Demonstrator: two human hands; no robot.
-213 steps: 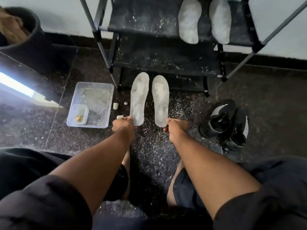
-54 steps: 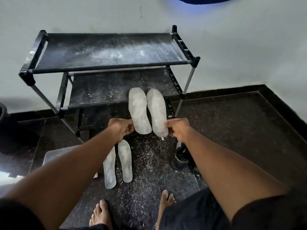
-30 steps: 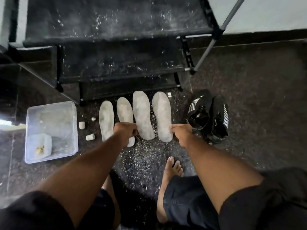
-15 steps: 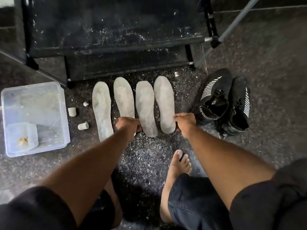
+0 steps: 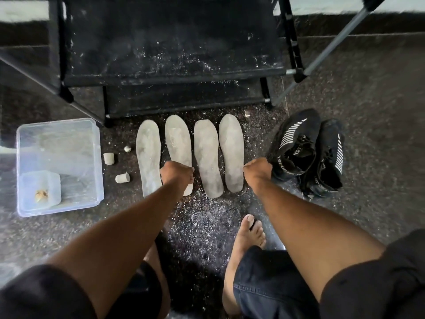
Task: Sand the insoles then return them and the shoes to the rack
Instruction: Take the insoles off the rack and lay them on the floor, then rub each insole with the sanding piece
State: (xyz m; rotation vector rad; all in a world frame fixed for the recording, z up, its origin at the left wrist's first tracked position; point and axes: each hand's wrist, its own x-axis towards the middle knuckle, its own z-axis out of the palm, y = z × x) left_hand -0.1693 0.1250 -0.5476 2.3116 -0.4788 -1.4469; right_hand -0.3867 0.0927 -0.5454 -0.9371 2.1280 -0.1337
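A: Where are the insoles?
B: Four grey insoles (image 5: 207, 155) lie side by side on the dusty floor (image 5: 368, 111) before the shoe rack (image 5: 170, 72), the black sneakers (image 5: 308, 150) just right of them.
A: And the hands?
B: The left hand (image 5: 177, 174) hangs curled above the second insole, the right hand (image 5: 257, 171) curled beside the fourth. I cannot tell whether either is gripping anything.
A: Anything else?
B: A clear plastic tub (image 5: 57, 166) at left.

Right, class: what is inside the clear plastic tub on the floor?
Inside the clear plastic tub sits a smaller clear container at its near corner, holding a small yellowish lump. Pale dust smears the tub's bottom. Nothing covers it, though what the lump is cannot be told.
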